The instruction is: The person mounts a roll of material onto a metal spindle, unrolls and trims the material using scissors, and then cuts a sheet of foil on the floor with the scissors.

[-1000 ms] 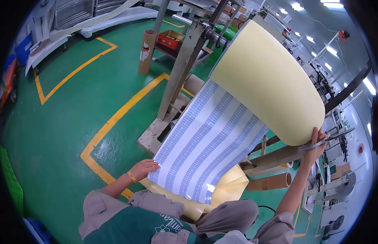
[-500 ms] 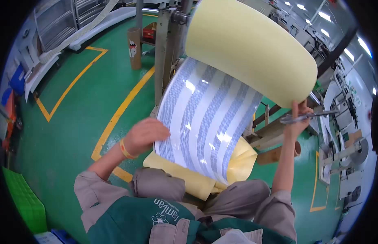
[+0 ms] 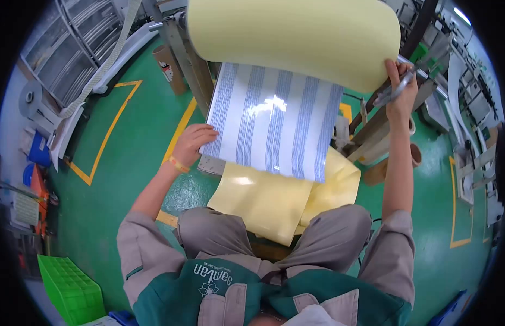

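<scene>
Green floor [image 3: 149, 130] at frame left; my left hand [image 3: 191, 142] pinches the striped sheet [image 3: 289, 133], likely light, floppy, best held edgewise; my right hand [image 3: 403, 104] holds scissors [image 3: 394, 94].

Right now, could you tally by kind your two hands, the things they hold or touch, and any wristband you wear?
Hands: 2, left hand and right hand
Scissors: 1
Striped sheet: 1
Pale yellow roll: 1
Wristband: 1
Total: 6
</scene>
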Tool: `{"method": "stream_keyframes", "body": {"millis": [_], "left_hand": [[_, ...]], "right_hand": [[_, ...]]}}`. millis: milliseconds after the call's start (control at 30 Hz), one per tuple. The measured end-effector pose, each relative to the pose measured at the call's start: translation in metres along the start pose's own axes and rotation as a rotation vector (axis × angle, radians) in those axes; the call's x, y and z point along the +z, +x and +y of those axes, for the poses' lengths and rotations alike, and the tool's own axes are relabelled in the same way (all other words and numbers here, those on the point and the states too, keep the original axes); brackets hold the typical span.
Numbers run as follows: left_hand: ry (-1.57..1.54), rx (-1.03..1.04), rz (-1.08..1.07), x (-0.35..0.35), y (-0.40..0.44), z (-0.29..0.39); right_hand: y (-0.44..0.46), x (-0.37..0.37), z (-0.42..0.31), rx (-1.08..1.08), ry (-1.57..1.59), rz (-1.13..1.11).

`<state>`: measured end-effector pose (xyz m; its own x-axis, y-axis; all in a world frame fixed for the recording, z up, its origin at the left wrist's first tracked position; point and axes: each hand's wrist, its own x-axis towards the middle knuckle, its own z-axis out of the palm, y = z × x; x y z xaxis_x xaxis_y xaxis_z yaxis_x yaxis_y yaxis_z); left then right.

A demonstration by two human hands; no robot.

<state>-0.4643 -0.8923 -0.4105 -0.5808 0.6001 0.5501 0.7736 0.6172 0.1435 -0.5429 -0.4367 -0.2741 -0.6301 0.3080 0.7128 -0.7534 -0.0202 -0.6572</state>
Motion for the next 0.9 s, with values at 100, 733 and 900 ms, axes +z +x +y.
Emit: {"method": "stream_keyframes", "body": {"millis": [100, 733, 900], "left_hand": [[0.073, 0.004, -0.006, 0.040, 0.009, -0.024], [-1.323, -0.779, 0.470, 0.048, 0.047, -0.085], [-1.250, -0.816, 0.432, 0.018, 0.054, -0.079]], "right_hand": [[-0.023, 0.009, -0.006, -0.055, 0.004, -0.028], [-0.165, -0.108, 0.110, 0.458, -0.237, 0.028], [-0.197, -0.107, 0.151, 0.646, -0.305, 0.027]]}}
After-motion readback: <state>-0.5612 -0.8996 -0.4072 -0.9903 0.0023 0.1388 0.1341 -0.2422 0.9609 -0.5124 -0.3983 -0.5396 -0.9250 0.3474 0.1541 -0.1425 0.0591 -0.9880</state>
